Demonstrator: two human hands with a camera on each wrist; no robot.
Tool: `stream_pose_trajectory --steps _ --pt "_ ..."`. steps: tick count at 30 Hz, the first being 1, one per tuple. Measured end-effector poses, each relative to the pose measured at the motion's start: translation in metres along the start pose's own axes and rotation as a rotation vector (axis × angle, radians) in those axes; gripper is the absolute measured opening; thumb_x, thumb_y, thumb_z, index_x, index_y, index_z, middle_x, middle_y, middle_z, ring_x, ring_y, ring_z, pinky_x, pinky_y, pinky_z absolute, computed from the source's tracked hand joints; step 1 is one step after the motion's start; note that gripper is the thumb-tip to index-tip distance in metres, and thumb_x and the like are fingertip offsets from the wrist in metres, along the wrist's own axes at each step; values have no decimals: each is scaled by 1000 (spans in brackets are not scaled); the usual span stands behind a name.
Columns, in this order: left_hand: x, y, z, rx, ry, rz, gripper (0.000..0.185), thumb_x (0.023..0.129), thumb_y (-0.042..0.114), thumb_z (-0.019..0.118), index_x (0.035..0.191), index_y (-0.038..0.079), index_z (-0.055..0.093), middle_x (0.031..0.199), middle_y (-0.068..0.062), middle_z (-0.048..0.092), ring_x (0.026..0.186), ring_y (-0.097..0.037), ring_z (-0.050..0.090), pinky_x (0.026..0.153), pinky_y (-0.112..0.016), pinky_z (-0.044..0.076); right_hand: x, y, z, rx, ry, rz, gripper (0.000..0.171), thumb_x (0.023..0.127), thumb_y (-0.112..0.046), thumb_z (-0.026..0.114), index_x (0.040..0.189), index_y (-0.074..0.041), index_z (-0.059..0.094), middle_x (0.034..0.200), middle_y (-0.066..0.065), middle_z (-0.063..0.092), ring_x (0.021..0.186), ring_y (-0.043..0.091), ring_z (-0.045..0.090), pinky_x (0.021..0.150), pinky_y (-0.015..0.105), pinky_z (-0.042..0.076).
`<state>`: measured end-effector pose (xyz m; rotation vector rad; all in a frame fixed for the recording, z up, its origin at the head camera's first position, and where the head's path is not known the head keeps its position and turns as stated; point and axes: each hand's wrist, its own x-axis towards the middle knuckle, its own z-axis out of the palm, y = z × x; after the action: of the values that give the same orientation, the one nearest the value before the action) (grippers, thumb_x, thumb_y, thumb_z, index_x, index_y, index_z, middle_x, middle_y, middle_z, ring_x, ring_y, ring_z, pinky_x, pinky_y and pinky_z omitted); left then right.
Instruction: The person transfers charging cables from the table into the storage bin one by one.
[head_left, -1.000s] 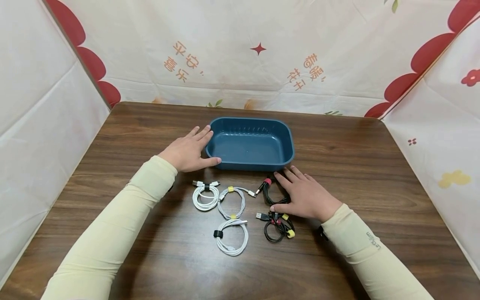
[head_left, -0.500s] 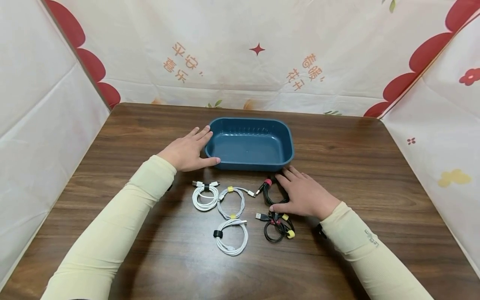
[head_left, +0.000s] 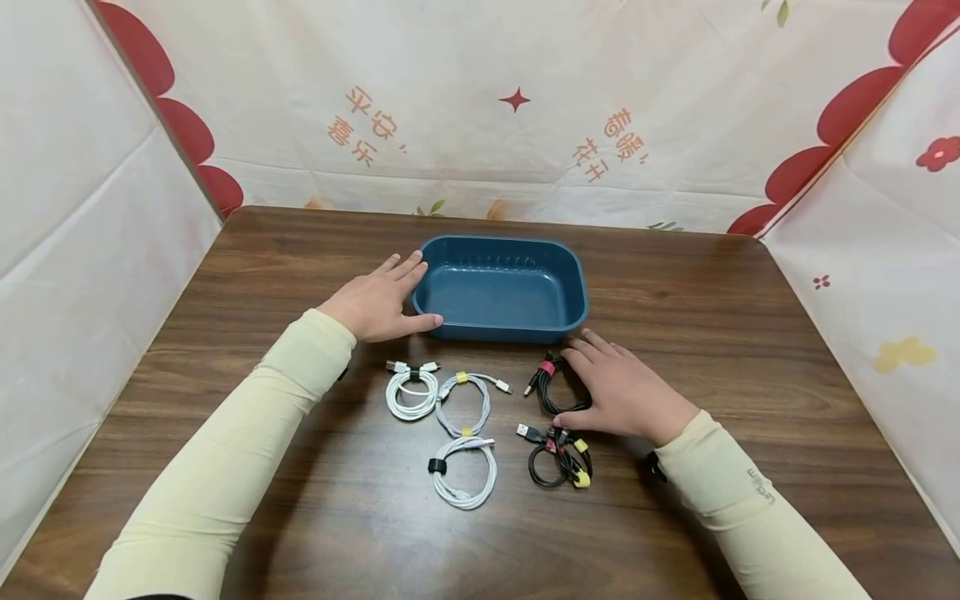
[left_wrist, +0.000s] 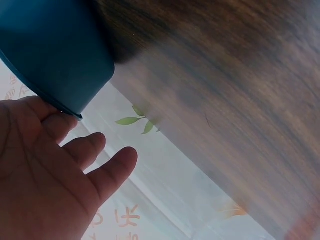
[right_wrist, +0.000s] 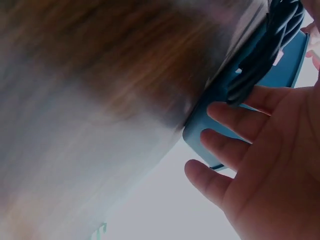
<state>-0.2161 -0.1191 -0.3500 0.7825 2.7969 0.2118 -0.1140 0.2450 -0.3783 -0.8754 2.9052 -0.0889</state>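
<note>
A blue plastic basin (head_left: 498,333) stands on the table. My left hand (head_left: 378,304) rests at its left end with spread fingers, fingertips on the rim and thumb at the front corner. In the left wrist view, the fingers (left_wrist: 82,150) reach the basin's edge. My right hand (head_left: 626,392) lies beside a coiled black cable (head_left: 555,404) with a red tie, thumb and fingers spread about the coil. The right wrist view has this cable (right_wrist: 267,52) against the index finger. Just below lies another black cable (head_left: 551,479) with yellow and red ties, its USB plug pointing left.
Three white cables lie in coils left of the black ones: one with a black tie (head_left: 411,408), one with yellow ties (head_left: 486,408), and one nearer the front (head_left: 491,483). Patterned cloth (head_left: 450,100) walls in the wooden table (head_left: 712,333) behind and at both sides.
My right hand has shifted slightly right, and the red-tied black cable has slid right with it. The nearby black cable's plug has turned a little. The left hand and basin stay put.
</note>
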Motion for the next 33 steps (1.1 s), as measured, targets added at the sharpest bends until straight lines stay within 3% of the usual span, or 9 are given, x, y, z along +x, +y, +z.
stream_pose_trajectory --steps 8,18,25,33 --pt "-1 0 0 -4 0 -2 101 89 78 42 160 10 18 166 -6 5 151 -33 6 114 -52 27 -8 0 -6 -13 52 -52 97 74 -70 72 141 -3 52 146 19 47 143 42 29 107 60 34" --pt "2 0 2 2 4 0 103 87 80 41 160 10 18 166 -6 5 151 -34 8 114 -53 27 -20 -3 -16 -28 82 -48 100 73 -75 69 142 -5 52 148 16 46 145 39 28 108 61 32" --pt "2 0 2 -3 3 -2 104 87 81 40 160 10 18 166 -5 5 151 -33 7 115 -52 26 -22 -3 -28 -56 112 -65 97 73 -70 74 142 -5 52 149 17 46 145 39 27 109 60 31" --pt "1 1 2 -9 13 -4 102 88 79 42 160 10 19 166 -6 6 151 -34 9 114 -53 27 -18 4 -46 -115 77 -104 98 74 -66 75 145 -5 49 151 20 42 146 41 24 110 62 29"
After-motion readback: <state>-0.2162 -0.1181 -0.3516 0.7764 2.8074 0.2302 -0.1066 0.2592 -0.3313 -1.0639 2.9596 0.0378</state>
